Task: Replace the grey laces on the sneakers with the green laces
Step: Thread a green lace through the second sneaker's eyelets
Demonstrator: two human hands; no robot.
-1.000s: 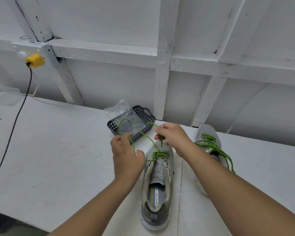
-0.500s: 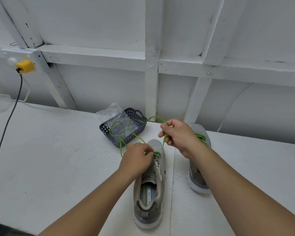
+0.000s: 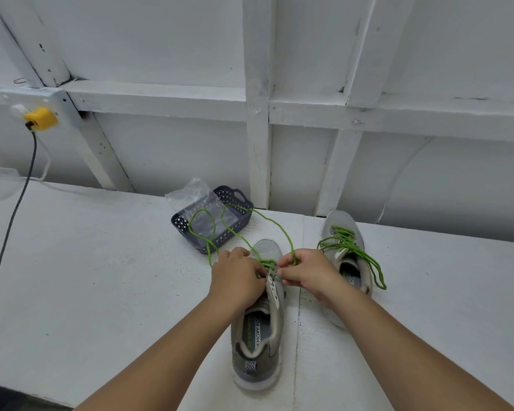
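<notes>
Hands low over near sneaker (image 3: 258, 330): left hand (image 3: 238, 280) and right hand (image 3: 306, 274) both pinching green lace (image 3: 275, 229) at forward eyelets. Lace slack looped ahead across dark basket (image 3: 187, 225) holding clear plastic bag (image 3: 190, 197), just beyond left hand. Second sneaker (image 3: 343, 229), green-laced, close right of right hand. Black cable (image 3: 15, 209) far left. Wall ahead; open bench (image 3: 86, 277) left, bench edge behind wrists.

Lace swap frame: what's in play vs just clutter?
In play:
- near sneaker, being laced
- green lace, loose ends looping over the basket
- left hand and right hand, each pinching the lace at the eyelets
- far sneaker, already green-laced

Clutter:
- dark basket
- clear plastic bag in it
- yellow plug and cable
</notes>
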